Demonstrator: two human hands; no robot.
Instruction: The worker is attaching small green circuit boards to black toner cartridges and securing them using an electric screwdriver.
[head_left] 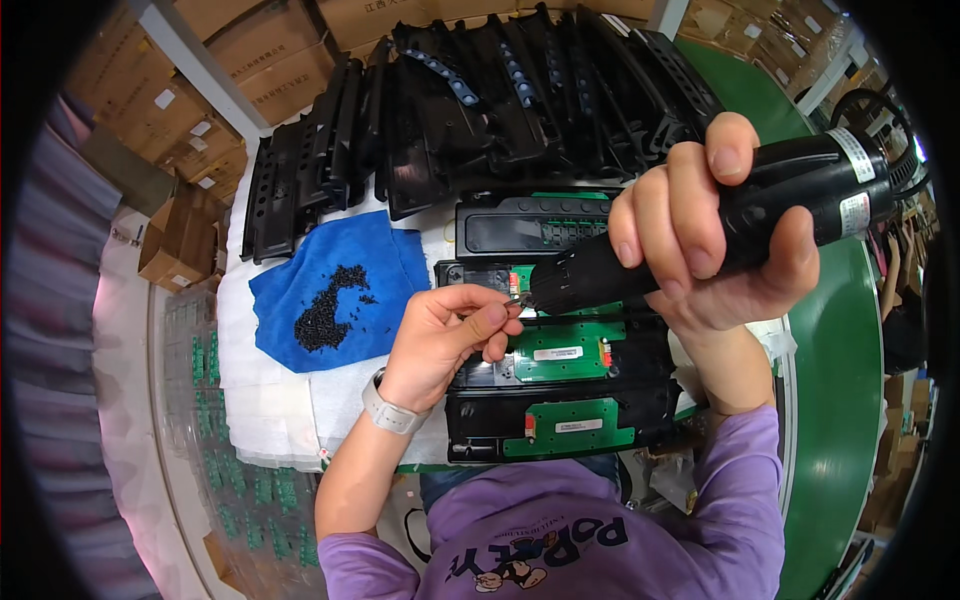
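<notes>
My right hand [700, 220] is wrapped round a black electric screwdriver [780, 190], tilted with its nose down to the left. At that nose my left hand [455, 330] pinches thumb and fingers together; whatever is between them is too small to make out. Below both hands lie black plastic housings, one carrying a green circuit board [560, 352] with a white label and a red-and-yellow connector. Nearer to me, another housing [485, 425] holds a similar green board [575, 425]. The board farther back is partly hidden by the screwdriver.
Small black screws [325, 315] are heaped on a blue cloth [280, 290] at the left. Many black plastic housings [440, 130] stand in a row at the back. A closed black panel [520, 228] lies before them. A green surface [830, 400] curves along the right; cardboard boxes [270, 60] stand behind.
</notes>
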